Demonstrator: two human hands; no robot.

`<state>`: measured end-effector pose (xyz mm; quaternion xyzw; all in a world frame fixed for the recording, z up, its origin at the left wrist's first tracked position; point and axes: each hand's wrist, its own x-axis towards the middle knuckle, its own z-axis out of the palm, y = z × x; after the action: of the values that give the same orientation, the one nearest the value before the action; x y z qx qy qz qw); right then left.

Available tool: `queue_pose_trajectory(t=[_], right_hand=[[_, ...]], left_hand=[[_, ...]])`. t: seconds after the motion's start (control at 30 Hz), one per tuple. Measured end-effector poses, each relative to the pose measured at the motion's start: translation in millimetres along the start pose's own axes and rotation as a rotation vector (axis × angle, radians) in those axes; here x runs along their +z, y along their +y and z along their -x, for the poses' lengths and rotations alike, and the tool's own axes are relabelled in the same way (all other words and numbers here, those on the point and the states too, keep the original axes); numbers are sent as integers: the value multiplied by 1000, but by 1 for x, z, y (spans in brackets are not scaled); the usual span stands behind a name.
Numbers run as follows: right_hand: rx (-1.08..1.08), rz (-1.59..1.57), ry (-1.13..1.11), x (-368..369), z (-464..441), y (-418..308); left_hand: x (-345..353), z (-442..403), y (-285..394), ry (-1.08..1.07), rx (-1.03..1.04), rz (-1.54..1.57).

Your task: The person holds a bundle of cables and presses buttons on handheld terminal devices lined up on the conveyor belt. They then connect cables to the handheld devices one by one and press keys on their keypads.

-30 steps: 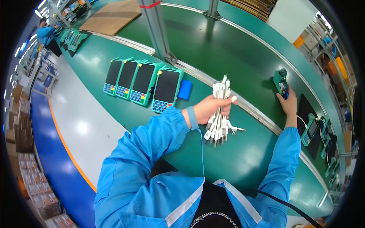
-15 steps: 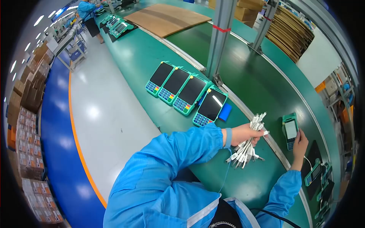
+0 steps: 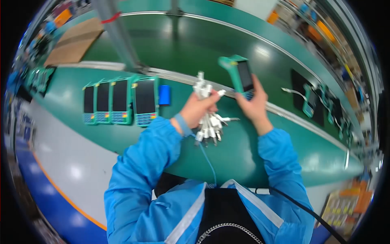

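My left hand (image 3: 198, 109) is closed around a bundle of short white USB cables (image 3: 210, 127), their plugs sticking out above and below the fist. In my right hand (image 3: 254, 102) is a green payment terminal (image 3: 245, 75), gripped by its keypad end and tilted, slightly blurred. It is held above the metal rail at the conveyor's near edge. Left of my hands, several like terminals (image 3: 120, 101) lie in a row on the green table, screens up. A blue block (image 3: 164, 95) lies beside the rightmost of them.
A green conveyor belt (image 3: 191, 49) runs behind the metal rail (image 3: 174, 76). At right, more terminals with white cables (image 3: 310, 101) lie on black mats. A grey post (image 3: 118, 36) rises at the rail, and a brown board (image 3: 75, 40) lies at far left.
My view has turned to the right. My right hand has lifted the terminal from the belt and brought it nearer my left hand, which still holds the cables.
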<state>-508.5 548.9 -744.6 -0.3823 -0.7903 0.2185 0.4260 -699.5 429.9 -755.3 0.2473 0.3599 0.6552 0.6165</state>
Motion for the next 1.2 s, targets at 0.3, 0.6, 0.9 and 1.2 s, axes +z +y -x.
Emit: queue_pose_trajectory(t=[0.3,0.6,0.9,1.2], right_hand=[[-150,60,32,22,32,-40],[-92,-89,-23,35,36,-41],[-137,-58,-103,29,36,-52],[69,5,30,-15,-79,91]], left_hand=[[6,8,5,66,95,-346],[6,13,11,98,119,-392],[1,14,1,60,109,-399],[-22,-16,9,-47,37,-3]])
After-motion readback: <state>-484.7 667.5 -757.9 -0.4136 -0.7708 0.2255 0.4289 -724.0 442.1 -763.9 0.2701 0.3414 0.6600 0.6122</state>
